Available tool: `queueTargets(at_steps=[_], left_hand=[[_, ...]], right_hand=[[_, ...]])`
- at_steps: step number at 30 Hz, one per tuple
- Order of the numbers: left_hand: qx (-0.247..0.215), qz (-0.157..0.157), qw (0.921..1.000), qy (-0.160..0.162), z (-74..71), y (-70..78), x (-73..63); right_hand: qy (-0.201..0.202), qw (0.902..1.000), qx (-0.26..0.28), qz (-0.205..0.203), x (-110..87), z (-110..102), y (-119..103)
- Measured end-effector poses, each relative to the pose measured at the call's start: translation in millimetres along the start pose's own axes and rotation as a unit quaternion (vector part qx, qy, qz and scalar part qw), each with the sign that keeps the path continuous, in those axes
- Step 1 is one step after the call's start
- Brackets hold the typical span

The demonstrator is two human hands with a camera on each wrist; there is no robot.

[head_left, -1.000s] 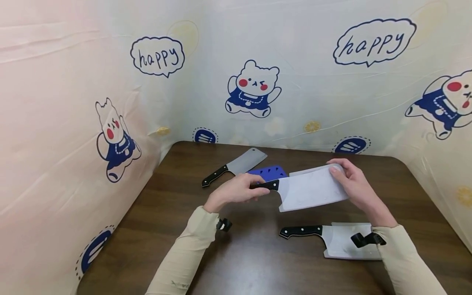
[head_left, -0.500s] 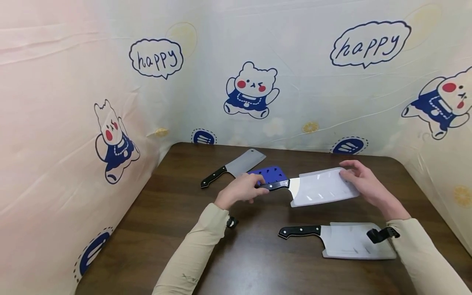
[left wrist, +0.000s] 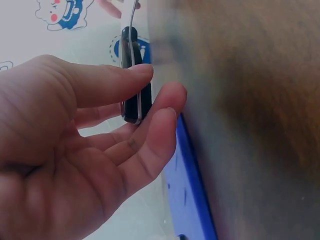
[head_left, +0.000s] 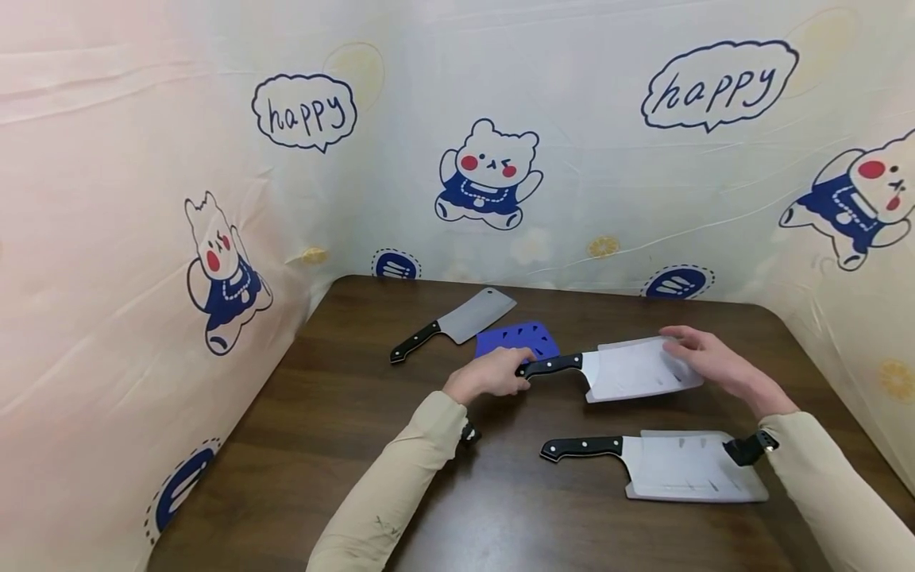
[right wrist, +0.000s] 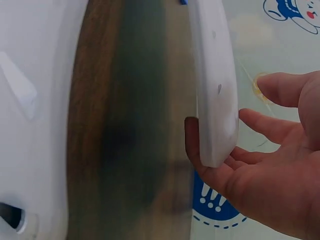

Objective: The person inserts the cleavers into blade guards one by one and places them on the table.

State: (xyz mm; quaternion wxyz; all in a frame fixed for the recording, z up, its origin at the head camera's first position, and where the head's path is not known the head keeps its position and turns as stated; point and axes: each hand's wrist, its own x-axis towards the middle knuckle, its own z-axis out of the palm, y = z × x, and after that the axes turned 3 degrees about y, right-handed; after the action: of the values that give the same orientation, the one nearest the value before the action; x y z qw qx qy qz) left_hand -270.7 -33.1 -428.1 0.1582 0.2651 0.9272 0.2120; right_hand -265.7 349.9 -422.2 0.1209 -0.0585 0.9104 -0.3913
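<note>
My left hand (head_left: 496,372) pinches the end of the black riveted handle of a cleaver (head_left: 561,364). In the left wrist view the thumb lies over that handle (left wrist: 129,47), with fingers behind it. A white blade sheath (head_left: 639,369) covers most of the blade. My right hand (head_left: 704,359) is at the sheath's far end; in the right wrist view its thumb stands off the sheath (right wrist: 217,85) while other fingers touch around the tip. Whether the cleaver touches the table cannot be told.
A second cleaver (head_left: 582,448) in a white sheath lies nearer on the brown table (head_left: 343,445). Behind my left hand lie a blue perforated blade sheath (head_left: 518,338) and a bare cleaver (head_left: 472,316). A printed cloth (head_left: 608,175) hangs around the table's back and sides.
The held cleaver has moved to the right and lower toward the table, both hands travelling with it. My right thumb has come away from the sheath, its hold loosened.
</note>
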Motion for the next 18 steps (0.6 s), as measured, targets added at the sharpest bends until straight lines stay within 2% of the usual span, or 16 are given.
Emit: queueTargets(at_steps=[3, 10, 18], left_hand=[[0.013, 0.003, 0.9999, -0.005, 4.7, 0.4, 3.9], [-0.009, -0.007, 0.9997, -0.021, 9.4, 4.3, 7.1], [-0.016, -0.016, 0.9996, -0.015, 10.5, 3.6, 5.7]], right_hand=[[-0.014, 0.9999, -0.006, 0.007, 2.2, 0.7, 4.8], [-0.028, 0.9994, -0.018, 0.009, 2.4, 3.6, 13.8], [-0.03, 0.9995, -0.01, 0.006, 2.8, 5.5, 17.4]])
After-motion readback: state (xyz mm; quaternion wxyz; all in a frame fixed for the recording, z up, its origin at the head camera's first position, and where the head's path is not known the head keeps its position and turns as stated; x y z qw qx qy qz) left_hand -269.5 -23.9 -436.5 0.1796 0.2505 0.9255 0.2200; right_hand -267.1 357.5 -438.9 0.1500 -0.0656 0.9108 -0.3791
